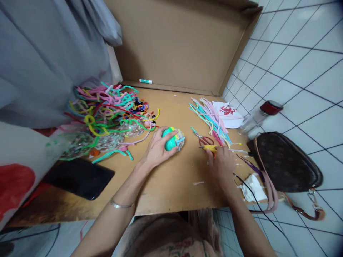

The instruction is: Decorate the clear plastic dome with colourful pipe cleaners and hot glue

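left hand (158,150) grasping teal ball (171,140), pipe-cleaner-wrapped | right hand (221,162) at 3 o'clock, fingers on yellow tool (210,147), grip unclear

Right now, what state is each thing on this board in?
Left hand: wrapped around the teal ball.
Right hand: touching the yellow tool.
Scissors: lying flat.
Bottle: on its side, capped.
Phone: screen dark.
Handbag: lying closed.
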### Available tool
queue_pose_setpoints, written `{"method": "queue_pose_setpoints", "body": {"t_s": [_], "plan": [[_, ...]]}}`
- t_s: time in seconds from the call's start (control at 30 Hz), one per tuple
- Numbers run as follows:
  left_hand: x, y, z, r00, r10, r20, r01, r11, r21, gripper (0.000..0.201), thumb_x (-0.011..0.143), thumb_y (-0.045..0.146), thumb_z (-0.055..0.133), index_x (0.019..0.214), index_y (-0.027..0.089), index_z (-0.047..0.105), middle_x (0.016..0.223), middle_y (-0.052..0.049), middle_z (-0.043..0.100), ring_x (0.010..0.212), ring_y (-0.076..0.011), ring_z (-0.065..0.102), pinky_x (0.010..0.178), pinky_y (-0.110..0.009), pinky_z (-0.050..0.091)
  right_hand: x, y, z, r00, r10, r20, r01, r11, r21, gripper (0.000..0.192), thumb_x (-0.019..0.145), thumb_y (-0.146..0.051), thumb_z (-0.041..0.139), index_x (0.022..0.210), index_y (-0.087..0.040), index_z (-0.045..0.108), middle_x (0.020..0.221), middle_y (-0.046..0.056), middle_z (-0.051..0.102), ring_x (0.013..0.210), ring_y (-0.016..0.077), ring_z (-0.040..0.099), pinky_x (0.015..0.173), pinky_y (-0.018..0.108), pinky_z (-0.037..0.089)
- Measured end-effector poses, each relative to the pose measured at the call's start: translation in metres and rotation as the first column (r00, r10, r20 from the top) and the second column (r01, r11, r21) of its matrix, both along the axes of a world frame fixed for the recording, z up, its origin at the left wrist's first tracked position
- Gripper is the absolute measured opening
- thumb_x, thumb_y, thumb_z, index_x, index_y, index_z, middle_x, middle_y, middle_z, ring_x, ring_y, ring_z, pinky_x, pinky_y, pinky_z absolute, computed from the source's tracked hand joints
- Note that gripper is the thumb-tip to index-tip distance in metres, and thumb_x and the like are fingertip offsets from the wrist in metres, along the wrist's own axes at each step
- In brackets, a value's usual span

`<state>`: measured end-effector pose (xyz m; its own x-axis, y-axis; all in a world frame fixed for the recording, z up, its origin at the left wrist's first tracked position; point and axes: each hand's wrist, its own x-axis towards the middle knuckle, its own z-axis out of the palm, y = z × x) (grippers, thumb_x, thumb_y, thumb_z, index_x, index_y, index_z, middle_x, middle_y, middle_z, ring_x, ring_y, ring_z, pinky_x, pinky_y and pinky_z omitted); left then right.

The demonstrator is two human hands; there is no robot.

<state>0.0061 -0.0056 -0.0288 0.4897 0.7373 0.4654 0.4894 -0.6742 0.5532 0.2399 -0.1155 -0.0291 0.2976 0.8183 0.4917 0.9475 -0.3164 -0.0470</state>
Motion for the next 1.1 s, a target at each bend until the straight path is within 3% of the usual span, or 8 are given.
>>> {"method": "queue_pose_setpoints", "body": {"t_s": [0.03, 0.13, 0.3, 0.4, 0.5, 0.67, 0.83, 1.1], "plan": [[0.002, 0.0, -0.001, 1.0, -0.005, 0.007, 0.005, 1.0, -0.008, 0.062, 0.08, 0.048, 0.064, 0.135, 0.022, 0.054, 0.137, -0.013, 0.04, 0.129, -0.0303, 0.043, 0.109, -0.047, 0.038, 0.008, -0.004, 0.0, 0.993, -0.092, 0.073, 0.097, 0.993, -0.073, 0.048, 0.092, -0.054, 0.046, 0.091, -0.009, 0.064, 0.088, 0.019, 0.067, 0.079, 0.0297, 0.061, 0.067, 0.037, 0.04], [0.007, -0.001, -0.007, 1.0, -0.005, 0.026, 0.006, 0.999, -0.036, 0.078, 0.07, 0.058, 0.073, 0.137, 0.023, 0.052, 0.142, -0.015, 0.035, 0.133, -0.0331, 0.039, 0.11, -0.049, 0.037, 0.025, -0.007, 0.0, 0.975, -0.174, 0.136, 0.202, 0.952, -0.232, 0.059, 0.086, -0.062, 0.051, 0.091, -0.005, 0.064, 0.082, 0.021, 0.067, 0.075, 0.0333, 0.064, 0.061, 0.037, 0.039], [0.01, 0.005, -0.017, 0.998, 0.021, 0.056, -0.02, 1.0, -0.021, 0.083, 0.065, 0.047, 0.08, 0.138, 0.021, 0.049, 0.144, -0.017, 0.033, 0.135, -0.0334, 0.039, 0.111, -0.048, 0.037, 0.035, 0.001, -0.005, 0.973, -0.229, -0.025, 0.213, 0.933, -0.291, 0.041, 0.082, -0.05, 0.055, 0.086, -0.01, 0.067, 0.08, 0.017, 0.07, 0.07, 0.0295, 0.065, 0.055, 0.033, 0.037], [0.009, 0.008, -0.017, 0.995, 0.037, 0.091, -0.036, 0.999, -0.015, 0.077, 0.067, 0.039, 0.077, 0.137, 0.022, 0.05, 0.141, -0.015, 0.039, 0.134, -0.0313, 0.042, 0.11, -0.047, 0.038, 0.039, -0.001, -0.005, 0.968, -0.217, -0.126, 0.193, 0.964, -0.183, 0.037, 0.078, -0.05, 0.056, 0.082, -0.015, 0.066, 0.074, 0.013, 0.068, 0.067, 0.0279, 0.062, 0.054, 0.032, 0.036], [0.009, 0.009, -0.015, 0.989, 0.064, 0.136, -0.06, 0.997, -0.04, 0.075, 0.065, 0.039, 0.077, 0.134, 0.022, 0.052, 0.137, -0.014, 0.043, 0.13, -0.0307, 0.046, 0.109, -0.046, 0.04, 0.033, 0.0, 0.006, 0.941, -0.237, -0.242, 0.25, 0.968, 0.024, 0.041, 0.074, -0.053, 0.056, 0.091, -0.016, 0.063, 0.068, 0.009, 0.063, 0.062, 0.0263, 0.057, 0.053, 0.032, 0.035], [0.012, 0.006, -0.007, 0.966, 0.127, 0.226, -0.092, 0.983, -0.159, 0.077, 0.059, 0.036, 0.08, 0.131, 0.021, 0.054, 0.128, -0.011, 0.05, 0.122, -0.0275, 0.052, 0.106, -0.043, 0.044, -0.005, 0.026, 0.035, 0.904, 0.023, -0.427, 0.121, 0.944, 0.306, 0.035, 0.07, -0.053, 0.059, 0.082, -0.021, 0.055, 0.064, 0.002, 0.056, 0.057, 0.0203, 0.05, 0.056, 0.032, 0.039], [0.01, 0.005, 0.0, 0.951, 0.17, 0.256, -0.106, 0.963, -0.247, 0.073, 0.059, 0.035, 0.08, 0.127, 0.021, 0.057, 0.123, -0.009, 0.056, 0.117, -0.0261, 0.055, 0.103, -0.042, 0.046, -0.04, 0.056, 0.034, 0.942, 0.166, -0.291, -0.027, 0.903, 0.429, 0.021, 0.072, -0.042, 0.057, 0.073, -0.025, 0.046, 0.063, 0.0, 0.05, 0.059, 0.0199, 0.049, 0.059, 0.032, 0.04], [0.009, 0.001, 0.005, 0.955, 0.196, 0.224, -0.099, 0.918, -0.385, 0.077, 0.057, 0.034, 0.081, 0.129, 0.023, 0.056, 0.122, -0.008, 0.055, 0.113, -0.0264, 0.058, 0.102, -0.044, 0.047, -0.041, 0.057, 0.01, 0.97, 0.166, -0.177, -0.066, 0.883, 0.465, 0.015, 0.075, -0.035, 0.056, 0.079, -0.025, 0.045, 0.069, 0.004, 0.052, 0.065, 0.0222, 0.054, 0.058, 0.033, 0.041]]}}
